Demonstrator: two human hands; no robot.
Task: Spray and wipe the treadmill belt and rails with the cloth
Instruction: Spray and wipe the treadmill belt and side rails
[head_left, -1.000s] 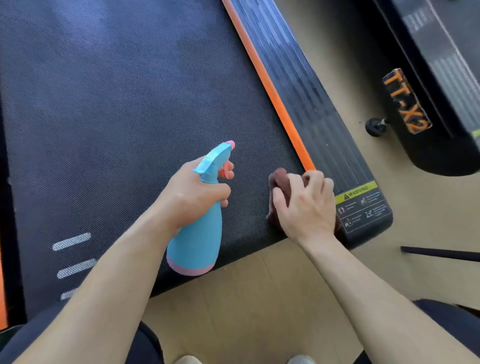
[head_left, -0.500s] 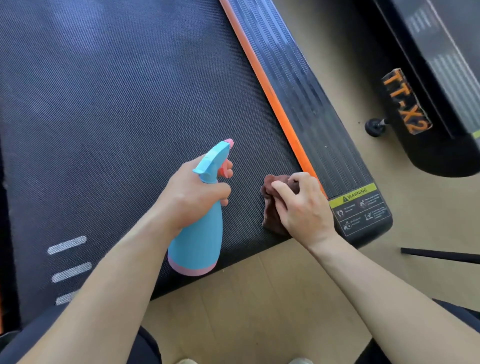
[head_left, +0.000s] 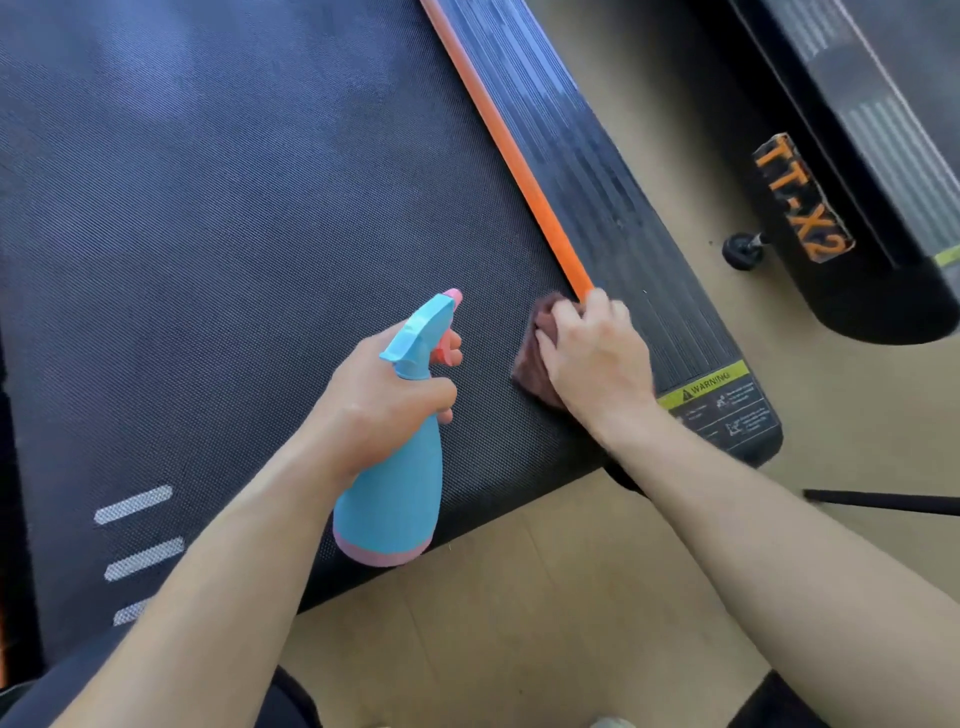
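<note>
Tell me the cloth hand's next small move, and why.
Probably slide the right hand and its crumpled brown cloth forward along the orange edge strip. The cloth sits at the strip's near end, with nearly all its length ahead. The left hand holds the blue plastic spray bottle clear of that path.

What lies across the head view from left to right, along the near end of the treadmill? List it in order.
white stripes → blue spray bottle gripped by the left hand → brown cloth under the right hand → yellow warning strip → orange TT-X2 lettering
</note>
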